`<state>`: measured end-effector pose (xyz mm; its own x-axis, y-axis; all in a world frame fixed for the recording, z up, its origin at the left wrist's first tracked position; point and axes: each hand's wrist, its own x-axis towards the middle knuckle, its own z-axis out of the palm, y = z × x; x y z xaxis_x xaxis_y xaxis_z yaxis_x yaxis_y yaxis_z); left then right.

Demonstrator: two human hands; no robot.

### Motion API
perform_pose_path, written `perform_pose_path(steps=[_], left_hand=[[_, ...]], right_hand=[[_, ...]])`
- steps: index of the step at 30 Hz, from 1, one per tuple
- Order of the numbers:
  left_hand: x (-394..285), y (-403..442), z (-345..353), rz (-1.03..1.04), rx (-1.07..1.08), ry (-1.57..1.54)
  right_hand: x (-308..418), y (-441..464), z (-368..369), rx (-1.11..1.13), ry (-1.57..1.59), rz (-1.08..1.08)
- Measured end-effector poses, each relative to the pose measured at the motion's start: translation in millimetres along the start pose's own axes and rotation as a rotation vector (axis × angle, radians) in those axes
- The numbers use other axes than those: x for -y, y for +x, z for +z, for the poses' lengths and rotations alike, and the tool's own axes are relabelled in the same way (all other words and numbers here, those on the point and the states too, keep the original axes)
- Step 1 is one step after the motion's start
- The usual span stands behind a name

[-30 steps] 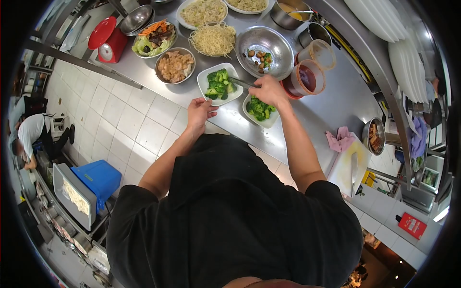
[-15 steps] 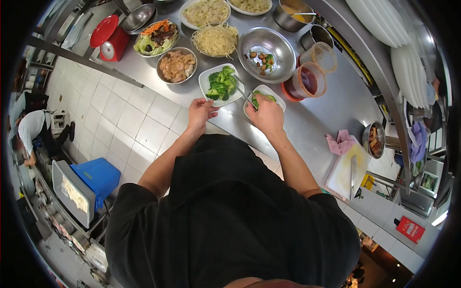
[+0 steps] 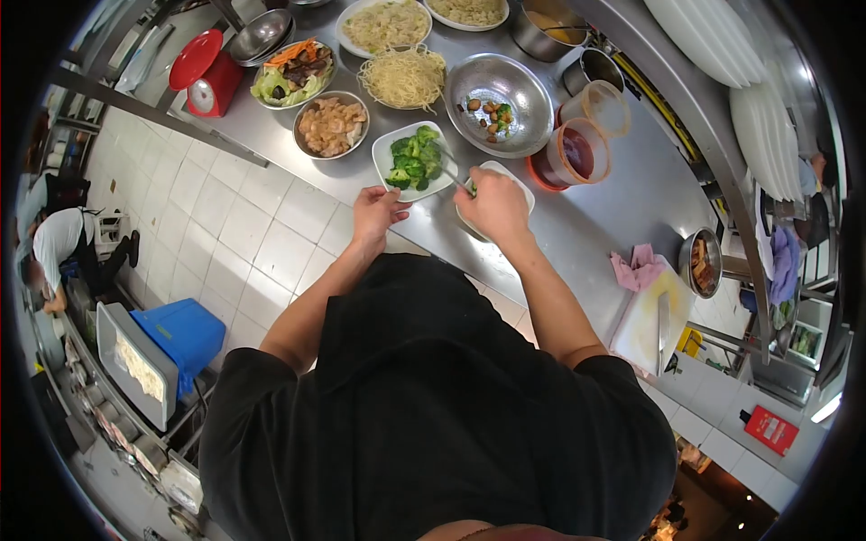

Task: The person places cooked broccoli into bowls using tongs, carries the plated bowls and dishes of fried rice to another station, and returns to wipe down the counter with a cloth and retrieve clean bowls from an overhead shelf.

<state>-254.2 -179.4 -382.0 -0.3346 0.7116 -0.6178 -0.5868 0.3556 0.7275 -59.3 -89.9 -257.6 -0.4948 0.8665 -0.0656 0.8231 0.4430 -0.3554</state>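
Observation:
Broccoli florets (image 3: 414, 160) are heaped in a square white dish (image 3: 383, 146) at the near edge of the steel counter. My left hand (image 3: 379, 213) pinches the near rim of that dish with its fingertips. In my right hand (image 3: 496, 209) is a pair of slim metal tongs (image 3: 456, 173), closed in the fingers, their tips at the right side of the florets. Under this hand lies a second white dish (image 3: 523, 191), mostly covered; a bit of green shows by the fingers.
Behind the dishes stand a steel bowl (image 3: 532, 83) with a few vegetable pieces, a noodle plate (image 3: 403, 77), a bowl of raw meat pieces (image 3: 331, 126) and sauce tubs (image 3: 577, 151). A knife (image 3: 664, 326) rests on a cutting board (image 3: 637, 335) at right. One person (image 3: 68, 243) bends at far left.
My right hand has shifted slightly up and left, and the tongs reach further into the broccoli. Less green shows in the second dish. My left hand stays at the rim.

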Motion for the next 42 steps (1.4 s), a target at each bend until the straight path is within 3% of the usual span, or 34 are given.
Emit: perform_pose_path(steps=[9,12,14,16,19,24,28,30,36,40,42], left_hand=[[-2,0,1,-0.005,-0.001,0.015],[1,0,0,0.002,0.01,0.012],[0,1,1,0.006,0.006,0.004],[0,1,1,0.0,0.003,0.011],[-1,1,2,0.004,-0.001,0.014],[-2,1,2,0.002,0.005,0.034],[-2,-2,1,0.013,0.014,0.021],[-2,-4,2,0.021,0.011,0.019],[-1,-1,-2,0.076,-0.012,0.081],[-2,1,-2,0.093,-0.017,0.052],[-3,-1,-1,0.096,-0.025,0.062]], right_hand=[[6,45,-10,0.056,-0.095,0.015],[4,16,-14,-0.031,0.058,0.035],[-1,-6,4,-0.146,0.238,0.045],[-11,-27,39,-0.081,0.248,0.095],[-21,-52,69,-0.217,0.332,0.081],[-20,-70,44,-0.2,0.245,0.106],[-16,-31,17,-0.159,0.226,0.05],[-14,-8,1,-0.065,0.074,-0.054],[4,29,-39,0.219,-0.078,-0.05],[-2,22,-33,0.187,-0.049,-0.072],[-2,2,-27,0.051,0.063,-0.025]])
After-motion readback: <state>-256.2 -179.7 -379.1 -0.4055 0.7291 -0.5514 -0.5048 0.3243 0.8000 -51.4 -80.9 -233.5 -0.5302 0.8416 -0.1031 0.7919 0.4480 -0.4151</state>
